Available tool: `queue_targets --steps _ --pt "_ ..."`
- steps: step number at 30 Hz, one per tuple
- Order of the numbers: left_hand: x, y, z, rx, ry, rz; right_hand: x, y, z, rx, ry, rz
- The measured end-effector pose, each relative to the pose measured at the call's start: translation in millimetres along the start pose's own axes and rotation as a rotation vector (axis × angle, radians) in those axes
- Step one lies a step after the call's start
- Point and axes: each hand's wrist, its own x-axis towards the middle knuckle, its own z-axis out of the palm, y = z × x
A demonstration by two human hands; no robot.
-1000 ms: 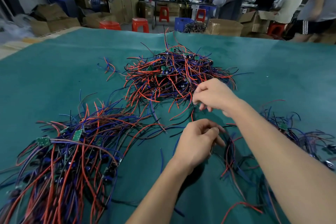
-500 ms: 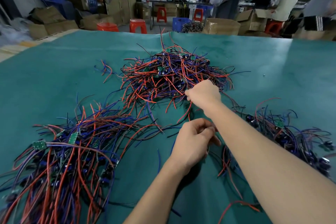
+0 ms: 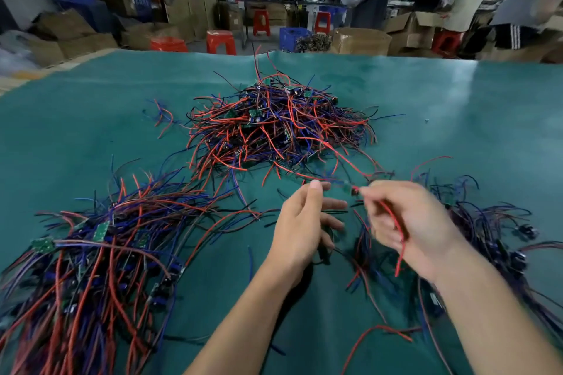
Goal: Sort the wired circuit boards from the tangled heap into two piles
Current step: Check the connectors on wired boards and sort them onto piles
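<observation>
Red wire (image 3: 393, 222) pinched in right hand (image 3: 414, 222); left hand (image 3: 300, 228) loose

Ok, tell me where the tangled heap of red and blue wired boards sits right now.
In the head view, the tangled heap sits mid-table on the green mat, beyond both hands, between the left pile and the right pile.

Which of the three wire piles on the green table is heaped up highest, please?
The tangled heap at the far centre; the left pile and right pile lie flatter.
</observation>
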Motion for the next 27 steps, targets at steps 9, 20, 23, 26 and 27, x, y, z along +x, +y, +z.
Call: queue_targets --steps 9,20,23,26,27 --pt "0 -2 -6 -0.029 -0.033 -0.021 0 30 12 -0.506 -0.143 -0.209" --pt "-7 1 -5 0.071 -0.127 0.027 13 42 2 -0.332 0.234 -0.268" --pt "-7 3 -4 0.083 -0.185 0.007 11 38 2 -0.164 0.212 -0.258" --pt "-7 4 -3 0.048 -0.165 -0.025 9 32 4 -0.053 0.231 -0.219" --pt "-6 4 -3 0.024 -0.146 -0.04 9 30 3 0.01 0.248 -0.208"
